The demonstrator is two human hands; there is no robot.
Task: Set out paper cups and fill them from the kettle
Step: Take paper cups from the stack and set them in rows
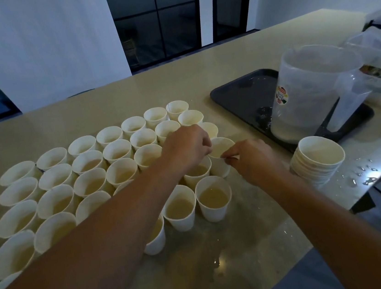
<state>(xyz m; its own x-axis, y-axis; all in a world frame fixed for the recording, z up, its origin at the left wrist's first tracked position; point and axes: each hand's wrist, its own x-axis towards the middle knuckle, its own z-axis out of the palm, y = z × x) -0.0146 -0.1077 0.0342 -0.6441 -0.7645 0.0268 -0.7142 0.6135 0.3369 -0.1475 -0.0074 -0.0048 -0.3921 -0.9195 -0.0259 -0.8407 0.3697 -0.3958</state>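
The biggest risk here is a spill. The paper cups (pixel 107 176) stand packed rim to rim across the tabletop (pixel 130 89), most of them holding pale liquid, and the left forearm reaches right over the near rows. If it dips, it could clip a rim and tip a full cup into its neighbours. The tabletop is already wet, with droplets near the stack of spare cups (pixel 316 162) and a shiny patch at the near edge, so a light cup could slide when nudged.

Both hands meet at one cup (pixel 222 147) on the right edge of the cluster. The left hand (pixel 186 146) is curled, its fingertips at that cup's left rim; it seems to pinch the rim, though the knuckles hide the actual contact. The right hand (pixel 254 160) is curled too, thumb and forefinger pinching the near rim of the same cup. A two-handed pinch on thin paper could squash the rim or pull the cup askew against the cups touching it.

The jug (pixel 307 91), which I take to be the kettle, stands on the dark tray (pixel 238 95) well to the right of both hands, untouched, with little left at its bottom. The spare stack sits just beside the right wrist, where an elbow swing could knock it.
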